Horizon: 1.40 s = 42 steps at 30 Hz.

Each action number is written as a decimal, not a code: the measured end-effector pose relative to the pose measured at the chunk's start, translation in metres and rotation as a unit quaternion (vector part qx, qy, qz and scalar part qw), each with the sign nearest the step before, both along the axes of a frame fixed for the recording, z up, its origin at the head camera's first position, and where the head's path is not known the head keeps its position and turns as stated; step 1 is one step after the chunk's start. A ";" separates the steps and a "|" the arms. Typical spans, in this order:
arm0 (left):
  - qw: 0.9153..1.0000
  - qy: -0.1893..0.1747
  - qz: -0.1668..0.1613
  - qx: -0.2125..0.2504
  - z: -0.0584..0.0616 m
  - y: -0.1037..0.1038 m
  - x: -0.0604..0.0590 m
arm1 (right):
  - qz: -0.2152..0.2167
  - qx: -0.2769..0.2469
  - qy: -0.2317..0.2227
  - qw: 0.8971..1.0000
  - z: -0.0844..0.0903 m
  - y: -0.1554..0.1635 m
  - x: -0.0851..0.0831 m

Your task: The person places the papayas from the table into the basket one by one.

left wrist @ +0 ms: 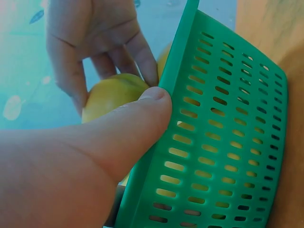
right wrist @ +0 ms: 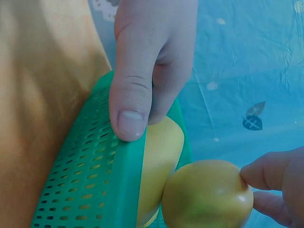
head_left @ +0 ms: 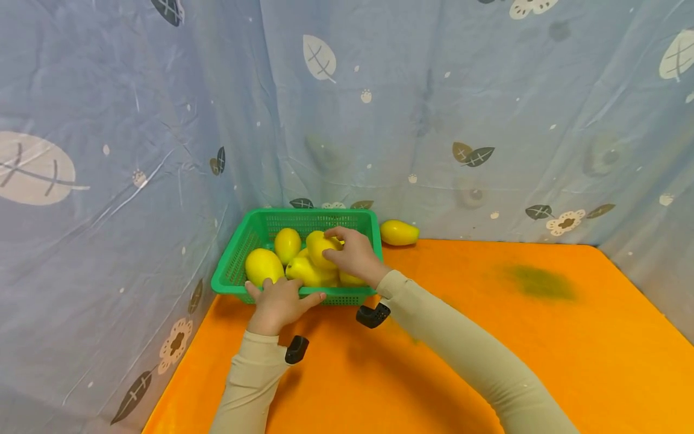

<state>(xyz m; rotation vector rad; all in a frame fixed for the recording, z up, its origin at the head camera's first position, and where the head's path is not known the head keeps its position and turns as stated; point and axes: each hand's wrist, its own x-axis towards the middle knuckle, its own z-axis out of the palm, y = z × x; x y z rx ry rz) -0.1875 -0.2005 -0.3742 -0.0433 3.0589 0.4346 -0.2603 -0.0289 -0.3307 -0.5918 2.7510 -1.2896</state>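
Note:
A green plastic basket point(head_left: 233, 265) with slotted walls holds several smooth yellow fruits, among them a rounded one point(head_left: 264, 267) at the left and a longer one point(head_left: 310, 272) near the middle. My left hand point(head_left: 278, 304) grips the basket's near rim, its fingers over the edge and its thumb point(left wrist: 142, 118) along the rim. In my right hand point(head_left: 355, 256) is another yellow fruit point(head_left: 321, 249), pinched between thumb and fingers above the other fruits. The right wrist view shows this held fruit point(right wrist: 209, 194) dimpled at the end by the fingertips.
One more yellow fruit point(head_left: 399, 232), green at its tip, lies outside the basket on the right, by the curtain. An orange cloth point(head_left: 461, 289) with a dark greenish patch covers the table. A blue-grey patterned curtain point(head_left: 401, 120) hangs behind and along the left.

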 end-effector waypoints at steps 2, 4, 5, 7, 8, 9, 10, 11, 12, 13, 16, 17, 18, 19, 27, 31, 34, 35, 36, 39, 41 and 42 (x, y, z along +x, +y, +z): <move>1.000 0.000 0.001 0.000 0.000 0.000 0.000 | -0.002 0.001 -0.003 1.000 0.000 0.000 0.000; 1.000 0.001 0.002 -0.001 -0.001 -0.001 -0.001 | -0.004 0.002 -0.004 1.000 0.000 0.000 0.000; 1.000 0.002 0.002 -0.001 -0.002 -0.001 -0.001 | -0.005 0.003 -0.004 1.000 0.000 0.000 -0.001; 1.000 0.002 0.003 0.000 -0.002 -0.001 -0.001 | -0.008 0.005 -0.003 1.000 0.001 0.001 -0.002; 1.000 0.002 0.003 0.001 -0.003 -0.001 -0.001 | -0.009 0.004 -0.003 1.000 0.001 0.001 -0.003; 1.000 0.001 0.003 0.001 -0.003 -0.002 -0.001 | -0.012 0.004 -0.001 1.000 0.001 0.002 -0.004; 1.000 0.000 0.003 0.001 -0.003 -0.002 -0.002 | -0.014 0.004 0.001 1.000 0.002 0.004 -0.006; 1.000 0.000 0.004 0.001 -0.003 -0.002 -0.002 | -0.018 0.005 0.002 1.000 0.003 0.005 -0.008; 1.000 -0.001 0.004 0.001 -0.003 -0.003 -0.002 | -0.019 0.002 0.002 1.000 0.004 0.008 -0.010; 1.000 -0.001 0.005 0.000 -0.003 -0.003 -0.002 | -0.020 -0.002 0.000 1.000 0.005 0.011 -0.013; 1.000 0.001 0.006 -0.002 -0.002 -0.004 -0.003 | -0.032 -0.020 -0.013 0.999 0.008 0.023 -0.021; 1.000 0.001 0.006 -0.003 -0.002 -0.004 -0.003 | -0.037 -0.026 -0.019 0.999 0.008 0.028 -0.023; 1.000 0.002 0.005 -0.003 -0.001 -0.004 -0.003 | -0.043 -0.032 -0.025 0.998 0.009 0.034 -0.026; 1.000 0.001 0.004 -0.003 -0.001 -0.004 -0.003 | -0.050 -0.036 -0.030 0.998 0.009 0.040 -0.028; 1.000 0.003 0.004 0.000 0.001 -0.004 -0.003 | -0.128 -0.083 -0.046 0.987 0.005 0.106 -0.058; 1.000 0.007 0.003 -0.001 0.003 -0.003 -0.003 | -0.174 -0.146 -0.087 0.970 0.005 0.137 -0.076; 1.000 0.007 0.004 -0.002 0.001 -0.003 -0.003 | -0.203 -0.171 -0.109 0.958 0.002 0.155 -0.086; 1.000 0.006 0.004 -0.003 0.001 -0.003 -0.003 | -0.208 -0.176 -0.114 0.956 0.000 0.160 -0.088; 1.000 0.006 0.004 -0.004 0.000 -0.002 -0.003 | -0.210 -0.184 -0.118 0.953 -0.002 0.165 -0.090; 1.000 0.005 0.002 -0.004 -0.001 -0.001 -0.001 | -0.213 -0.207 -0.132 0.946 -0.010 0.174 -0.095; 1.000 0.006 0.001 -0.005 -0.001 0.000 0.000 | -0.208 -0.217 -0.144 0.943 -0.015 0.178 -0.096; 1.000 0.006 0.002 -0.005 -0.001 0.000 0.000 | -0.204 -0.219 -0.150 0.942 -0.018 0.179 -0.097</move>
